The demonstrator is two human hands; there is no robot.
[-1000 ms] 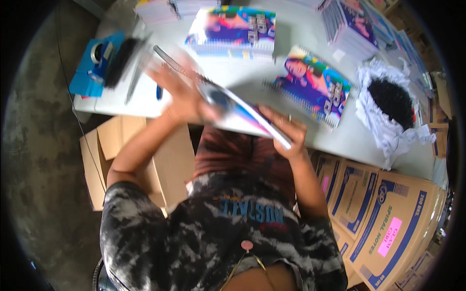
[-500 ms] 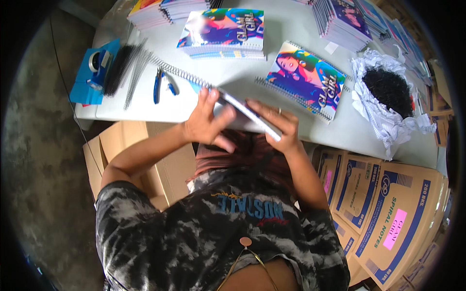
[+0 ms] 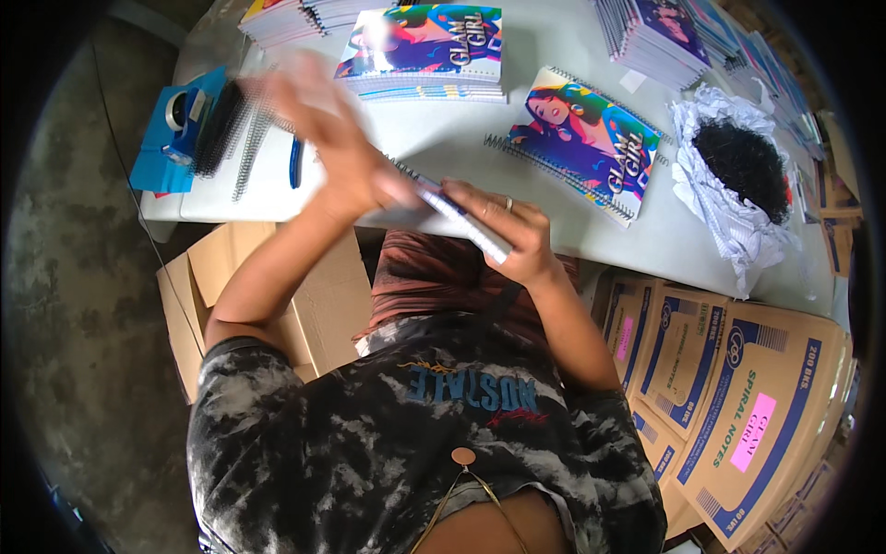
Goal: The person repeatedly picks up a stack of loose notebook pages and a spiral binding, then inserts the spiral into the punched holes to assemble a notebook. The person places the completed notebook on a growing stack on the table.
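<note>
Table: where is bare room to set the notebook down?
Bare table between the notebook stack and the right stacks, and between the pliers and the open notebook. Crowded by the tape dispenser and paper wad.

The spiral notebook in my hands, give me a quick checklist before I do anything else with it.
1. Right hand grips the spiral notebook at its near edge: ok.
2. Left hand steady on the notebook: cannot tell, it is blurred with motion.
3. Wire binding fully seated: cannot tell, the hands cover it.
4. Bare stretch of white table in front of the notebook: ok.
5. Blue-handled pliers within reach on the left: ok.
6. Finished colourful notebook lies apart, to the right: ok.
</note>
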